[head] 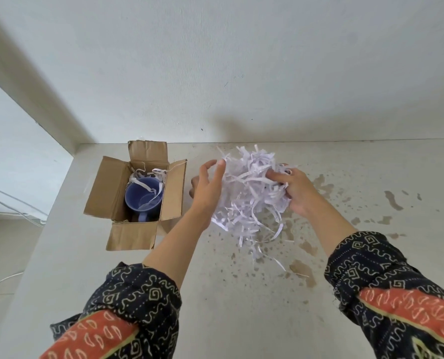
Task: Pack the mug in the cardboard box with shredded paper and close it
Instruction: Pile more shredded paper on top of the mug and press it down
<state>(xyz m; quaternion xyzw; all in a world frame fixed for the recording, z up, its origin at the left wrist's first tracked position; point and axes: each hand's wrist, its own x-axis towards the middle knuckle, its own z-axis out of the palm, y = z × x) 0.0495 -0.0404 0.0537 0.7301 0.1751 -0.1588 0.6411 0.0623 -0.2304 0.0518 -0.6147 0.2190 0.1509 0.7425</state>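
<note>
1. While the cardboard box [135,195] is standing open on the left part of the pale counter [241,307], both hands are holding up a big bunch of shredded paper [249,193] to the right of it, above the counter.
2. The right hand [294,189] is gripping the bunch from the right side; its fingers are going into the strips, so the fingertips are hidden.
3. The left hand [208,185] is lying against the left side of the bunch with the fingers spread and curved. It is touching the paper, but how firmly it is grasping is hard to tell.
4. Long strips are hanging down from the bunch toward the counter; I cannot tell if the lowest ones are touching it.
5. The blue mug [143,196] is sitting inside the box, its opening facing the camera and its handle pointing to the near side. The lower part of it is hidden by the box walls.
6. A few white strips are lying over the mug rim and behind it.
7. All four flaps are standing open.
8. The patterned sleeves [137,307] are being cut off by the bottom edge.
9. Brown stains [393,200] are marking the counter on the right.
</note>
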